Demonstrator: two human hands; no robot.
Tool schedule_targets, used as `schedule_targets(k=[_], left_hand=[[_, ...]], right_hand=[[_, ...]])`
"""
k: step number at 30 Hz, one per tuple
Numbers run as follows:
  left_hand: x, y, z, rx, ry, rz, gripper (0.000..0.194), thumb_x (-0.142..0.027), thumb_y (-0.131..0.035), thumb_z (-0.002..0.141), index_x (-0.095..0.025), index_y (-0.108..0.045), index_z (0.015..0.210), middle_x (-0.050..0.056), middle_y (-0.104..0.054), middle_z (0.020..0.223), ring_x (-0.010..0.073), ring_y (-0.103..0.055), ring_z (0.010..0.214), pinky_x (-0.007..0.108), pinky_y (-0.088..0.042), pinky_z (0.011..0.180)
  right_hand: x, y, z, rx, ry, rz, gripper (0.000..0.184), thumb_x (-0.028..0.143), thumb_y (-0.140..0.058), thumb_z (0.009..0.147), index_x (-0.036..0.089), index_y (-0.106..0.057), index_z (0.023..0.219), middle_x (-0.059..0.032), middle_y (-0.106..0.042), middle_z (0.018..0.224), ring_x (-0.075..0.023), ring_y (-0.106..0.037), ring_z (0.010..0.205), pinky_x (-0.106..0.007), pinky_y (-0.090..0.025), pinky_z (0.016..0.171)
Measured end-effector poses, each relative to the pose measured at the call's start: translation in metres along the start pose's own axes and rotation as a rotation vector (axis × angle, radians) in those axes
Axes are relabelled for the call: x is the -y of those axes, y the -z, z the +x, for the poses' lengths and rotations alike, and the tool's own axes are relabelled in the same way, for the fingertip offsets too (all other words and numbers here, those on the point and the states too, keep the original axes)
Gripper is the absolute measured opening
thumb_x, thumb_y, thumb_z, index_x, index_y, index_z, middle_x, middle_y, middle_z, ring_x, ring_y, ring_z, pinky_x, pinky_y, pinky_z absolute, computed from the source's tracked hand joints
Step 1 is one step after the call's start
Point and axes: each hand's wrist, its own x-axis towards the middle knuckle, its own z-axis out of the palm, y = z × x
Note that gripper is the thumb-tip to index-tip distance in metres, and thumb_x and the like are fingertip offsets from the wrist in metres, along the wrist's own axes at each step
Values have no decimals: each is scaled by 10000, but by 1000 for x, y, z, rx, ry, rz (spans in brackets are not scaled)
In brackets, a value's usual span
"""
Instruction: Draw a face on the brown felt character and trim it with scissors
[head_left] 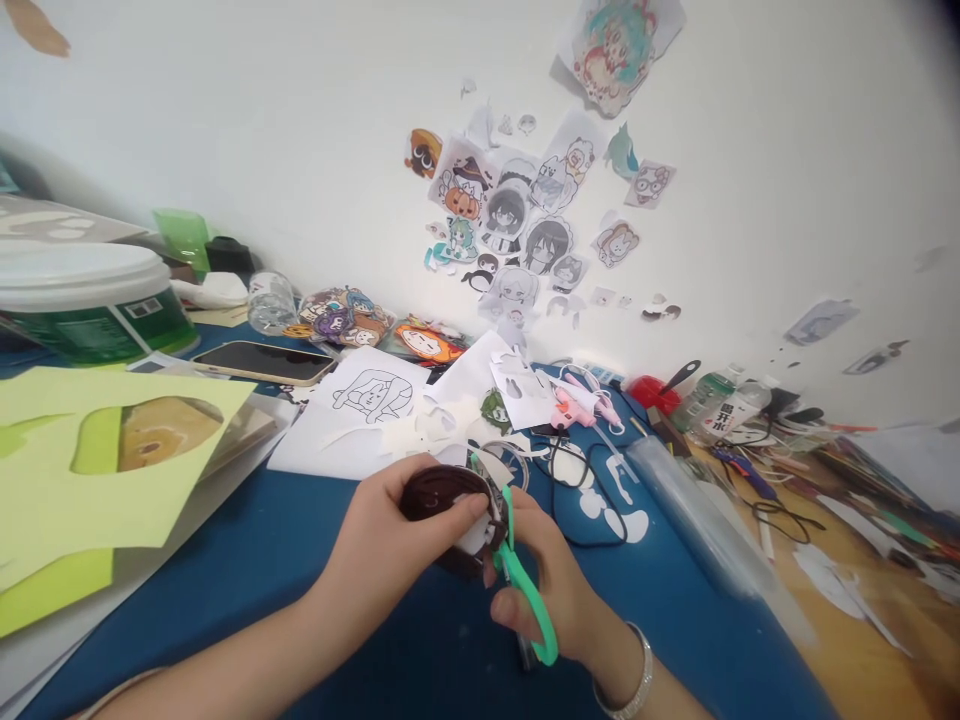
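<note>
Left hand point(401, 530): pinches dark piece point(437, 490), thumb on top, seemingly to steady it.
Right hand point(564, 580): grips scissors point(546, 628) at its edge, likely for control.

A white wall point(262, 120) rose behind the table point(255, 530), bearing a loose cluster of paper drawings point(547, 245), some coloured, others grey. The tabletop was deep blue, with wood-brown showing at the right. Light fell softly across the wall.

Wall drawings point(505, 212) and paper cutouts point(637, 526) show a craft workspace.
</note>
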Motion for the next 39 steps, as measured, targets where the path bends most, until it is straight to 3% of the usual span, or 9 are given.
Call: schedule_targets(k=[3,11,20,27,39], left_hand=[[-4,1,0,21,12,63,221,-361,-724,616,-180,-598,637,-61,-568,532,107,-542,514,185,-459,460],[-7,0,-2,24,29,56,221,-357,-718,603,-185,-584,638,-71,-555,513,140,-570,470,270,-550,433],[-6,-1,-1,27,49,-52,229,-329,-737,578,-188,-558,597,-97,-479,484,102,-495,449,256,-534,406],[-4,0,-1,17,-63,146,212,-351,-692,619,-180,-570,590,-75,-487,497,71,-433,489,155,-375,422],[1,-4,-8,-51,-30,76,232,-373,-714,606,-196,-565,587,-53,-538,523,123,-515,515,236,-448,511]], right_hand=[[0,2,-1,23,27,-33,628,797,-410,719,182,-468,608,-37,-481,630,-202,-440,700,-319,-355,656],[-2,3,1,38,-21,-61,660,819,-399,700,177,-471,567,-32,-476,587,-206,-436,691,-323,-324,667],[-3,-5,1,-93,16,-65,637,798,-440,702,177,-444,559,6,-398,508,-169,-398,594,-302,-288,609],[5,-4,1,-16,22,-125,659,804,-370,731,178,-421,531,-14,-427,531,-190,-415,653,-320,-305,639],[4,-14,-4,-152,58,-155,604,736,-397,782,184,-425,538,3,-416,482,-160,-400,544,-338,-310,625]])
